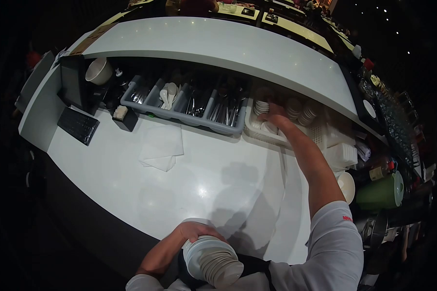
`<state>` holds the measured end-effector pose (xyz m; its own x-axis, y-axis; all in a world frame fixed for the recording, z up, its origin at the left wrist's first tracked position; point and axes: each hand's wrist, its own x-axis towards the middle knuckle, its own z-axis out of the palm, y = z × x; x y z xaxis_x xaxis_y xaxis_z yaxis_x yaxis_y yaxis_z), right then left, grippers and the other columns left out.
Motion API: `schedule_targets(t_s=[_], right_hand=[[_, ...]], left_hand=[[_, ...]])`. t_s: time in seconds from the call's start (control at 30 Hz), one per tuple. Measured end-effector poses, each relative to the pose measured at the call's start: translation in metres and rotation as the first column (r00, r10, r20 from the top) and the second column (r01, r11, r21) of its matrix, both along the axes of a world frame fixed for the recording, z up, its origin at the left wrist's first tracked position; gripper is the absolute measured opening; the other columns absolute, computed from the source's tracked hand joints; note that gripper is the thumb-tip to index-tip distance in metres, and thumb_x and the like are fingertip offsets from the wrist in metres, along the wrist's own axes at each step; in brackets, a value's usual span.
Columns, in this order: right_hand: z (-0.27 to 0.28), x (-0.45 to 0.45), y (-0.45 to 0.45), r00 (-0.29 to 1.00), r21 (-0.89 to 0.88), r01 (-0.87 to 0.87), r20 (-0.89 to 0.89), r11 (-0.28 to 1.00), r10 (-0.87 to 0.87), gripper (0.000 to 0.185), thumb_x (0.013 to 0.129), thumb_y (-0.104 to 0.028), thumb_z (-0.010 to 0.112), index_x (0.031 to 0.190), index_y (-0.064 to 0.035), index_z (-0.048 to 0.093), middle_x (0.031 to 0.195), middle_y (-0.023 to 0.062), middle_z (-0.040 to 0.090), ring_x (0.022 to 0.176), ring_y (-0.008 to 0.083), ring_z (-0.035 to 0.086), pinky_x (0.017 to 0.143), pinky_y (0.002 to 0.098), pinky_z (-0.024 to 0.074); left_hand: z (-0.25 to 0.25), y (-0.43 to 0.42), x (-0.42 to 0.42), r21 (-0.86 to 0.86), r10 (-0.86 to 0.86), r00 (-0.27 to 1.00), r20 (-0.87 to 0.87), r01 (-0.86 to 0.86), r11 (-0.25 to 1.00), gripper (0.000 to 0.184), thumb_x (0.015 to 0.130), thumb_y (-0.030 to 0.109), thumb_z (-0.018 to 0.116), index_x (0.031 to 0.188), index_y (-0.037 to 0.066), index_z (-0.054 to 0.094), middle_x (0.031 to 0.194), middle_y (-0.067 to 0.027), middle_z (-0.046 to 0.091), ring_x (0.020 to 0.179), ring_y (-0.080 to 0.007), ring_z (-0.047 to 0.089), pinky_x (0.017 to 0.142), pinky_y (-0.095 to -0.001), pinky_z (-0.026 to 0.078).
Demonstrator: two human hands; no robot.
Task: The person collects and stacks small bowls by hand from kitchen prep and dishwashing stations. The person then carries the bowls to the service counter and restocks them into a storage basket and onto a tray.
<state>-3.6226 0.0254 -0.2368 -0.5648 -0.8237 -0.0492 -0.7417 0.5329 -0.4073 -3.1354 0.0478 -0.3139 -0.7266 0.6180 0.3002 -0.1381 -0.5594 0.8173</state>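
My left hand [201, 231] is wrapped round the far side of a stack of small white dishes [219, 266], held against my body at the bottom of the view. Wider white plates or bowls lie under the small dishes in that stack. My right arm stretches forward over the counter. At its end, my right hand [277, 115] is inside a white plastic basket [282, 142], its fingers closed about a stack of small white dishes [261, 107]. Another white dish [269, 127] lies just below that hand. More dish stacks [307, 114] stand to its right in the basket.
A grey cutlery tray [179, 116] with spoons and other utensils sits left of the basket. White napkins [164, 145] and a black folder-like object [78, 125] lie on the counter [189, 189]. A raised ledge [204, 41] overhangs the back. At right are white containers [342, 155] and a green bucket [379, 190].
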Motion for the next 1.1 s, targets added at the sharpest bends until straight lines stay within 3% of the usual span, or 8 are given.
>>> schedule_targets(t_s=[0.23, 0.33, 0.53, 0.63, 0.83, 0.93, 1.0, 1.1], right_hand=[[0.002, 0.002, 0.000, 0.984, 0.056, 0.033, -0.179, 0.998, -0.022, 0.097, 0.068, -0.042, 0.081, 0.146, -0.0084, 0.035, 0.140, 0.0171, 0.050, 0.132, 0.0325, 0.046, 0.110, 0.0388, 0.0365], [0.018, 0.026, 0.003, 0.906, -0.050, 0.146, -0.394, 0.988, -0.154, 0.099, 0.069, -0.046, 0.079, 0.148, -0.0068, 0.032, 0.144, 0.0186, 0.046, 0.138, 0.0325, 0.038, 0.113, 0.0388, 0.0317], [0.001, 0.000, -0.001, 0.969, -0.056, 0.090, -0.225, 0.994, -0.100, 0.093, 0.077, -0.060, 0.066, 0.149, -0.0096, 0.034, 0.156, 0.0160, 0.028, 0.144, 0.0314, 0.025, 0.118, 0.0380, 0.0231], [0.053, 0.017, -0.005, 0.979, 0.131, 0.153, 0.116, 0.979, -0.169, 0.092, 0.082, -0.066, 0.058, 0.149, -0.0085, 0.034, 0.157, 0.0156, 0.027, 0.145, 0.0312, 0.024, 0.119, 0.0375, 0.0202], [0.013, -0.038, -0.021, 0.989, 0.143, -0.091, 0.125, 0.985, 0.073, 0.090, 0.083, -0.066, 0.058, 0.148, -0.0091, 0.036, 0.155, 0.0162, 0.030, 0.144, 0.0312, 0.027, 0.118, 0.0394, 0.0207], [0.005, -0.044, -0.032, 0.998, 0.225, 0.052, -0.043, 0.973, -0.044, 0.080, 0.086, -0.065, 0.054, 0.145, -0.0115, 0.044, 0.154, 0.0149, 0.034, 0.145, 0.0285, 0.025, 0.119, 0.0382, 0.0195], [0.023, -0.040, -0.026, 0.998, 0.206, -0.054, 0.045, 0.977, 0.046, 0.082, 0.084, -0.065, 0.057, 0.144, -0.0102, 0.045, 0.152, 0.0160, 0.036, 0.143, 0.0283, 0.029, 0.118, 0.0386, 0.0224], [0.023, -0.038, -0.024, 1.000, 0.047, -0.030, -0.003, 0.998, 0.030, 0.083, 0.082, -0.065, 0.060, 0.141, -0.0075, 0.047, 0.149, 0.0180, 0.041, 0.140, 0.0291, 0.035, 0.115, 0.0392, 0.0274]], left_hand=[[-0.001, -0.002, 0.001, -0.020, -0.013, 1.000, 0.001, 0.013, 1.000, 0.120, 0.061, 0.081, 0.066, 0.132, -0.014, 0.048, 0.134, -0.0279, 0.052, 0.124, -0.0388, 0.050, 0.109, -0.0422, 0.033], [-0.006, -0.001, -0.001, -0.024, -0.007, 1.000, -0.024, 0.007, 1.000, 0.120, 0.061, 0.081, 0.066, 0.132, -0.014, 0.048, 0.134, -0.0282, 0.052, 0.124, -0.0393, 0.050, 0.109, -0.0427, 0.032], [0.007, -0.004, -0.001, -0.046, 0.005, 1.000, 0.000, -0.005, 0.999, 0.120, 0.062, 0.083, 0.064, 0.130, -0.016, 0.049, 0.132, -0.0299, 0.052, 0.123, -0.0405, 0.050, 0.109, -0.0440, 0.032], [0.012, -0.002, -0.005, -0.018, -0.019, 1.000, -0.011, 0.019, 1.000, 0.121, 0.063, 0.084, 0.062, 0.129, -0.017, 0.049, 0.132, -0.0302, 0.052, 0.123, -0.0409, 0.051, 0.108, -0.0447, 0.033], [-0.005, -0.002, -0.001, -0.028, 0.032, 0.999, -0.028, -0.033, 0.999, 0.122, 0.063, 0.085, 0.061, 0.129, -0.016, 0.049, 0.132, -0.0300, 0.052, 0.122, -0.0411, 0.051, 0.108, -0.0451, 0.033], [-0.008, -0.002, 0.000, -0.029, 0.025, 0.999, -0.026, -0.025, 0.999, 0.121, 0.062, 0.085, 0.062, 0.130, -0.015, 0.049, 0.133, -0.0292, 0.052, 0.123, -0.0402, 0.051, 0.108, -0.0445, 0.033], [-0.006, -0.001, 0.001, -0.019, 0.018, 1.000, -0.015, -0.019, 1.000, 0.121, 0.062, 0.085, 0.062, 0.131, -0.014, 0.050, 0.133, -0.0284, 0.052, 0.123, -0.0395, 0.051, 0.108, -0.0442, 0.033], [-0.009, -0.001, 0.001, -0.017, 0.029, 0.999, -0.014, -0.029, 0.999, 0.120, 0.061, 0.084, 0.063, 0.131, -0.013, 0.050, 0.133, -0.0274, 0.053, 0.122, -0.0385, 0.052, 0.107, -0.0441, 0.034]])
